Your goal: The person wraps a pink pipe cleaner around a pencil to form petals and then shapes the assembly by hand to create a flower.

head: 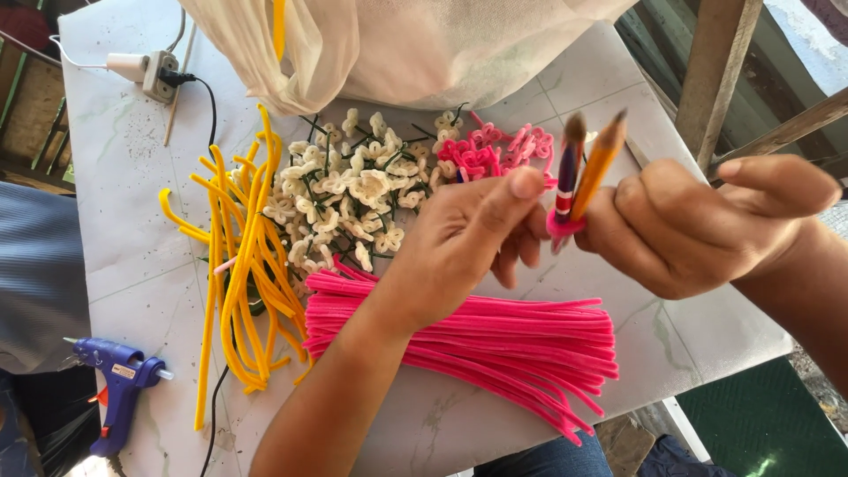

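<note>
I see the right hand point(698, 225) closed in a fist around two pencils point(583, 172), one orange and one dark striped, held side by side and upright with their points up. A pink pipe cleaner point(562, 226) is wrapped around both pencils just above the gripping fingers point(636, 231); I judge the pair is held together so it serves as a former for the winding. The left hand point(468, 238) sits just to the left of the pencils, its fingers point(528, 184) pinched narrow at the pink wrap, the thumb tip touching or very near the dark pencil; whether it grips the loose end of the wrap I cannot tell. Below both hands a thick bundle of straight pink pipe cleaners point(495, 340) lies on the desk point(124, 221), within easy reach. Left of the left hand lies a loose heap of yellow pipe cleaners point(247, 265), some bent. Beyond the fingers sit a pile of cream flowers point(349, 194) on dark green stems and, just beside it, a smaller cluster of pink looped flowers point(495, 150). A blue glue gun point(115, 384) rests at the desk's near left edge, well apart from the hands, with a power strip point(159, 75) at the far left. A pale cloth bag point(415, 44) stands at the far edge; a yellow strip shows through it, the rest of its contents are hidden.
</note>
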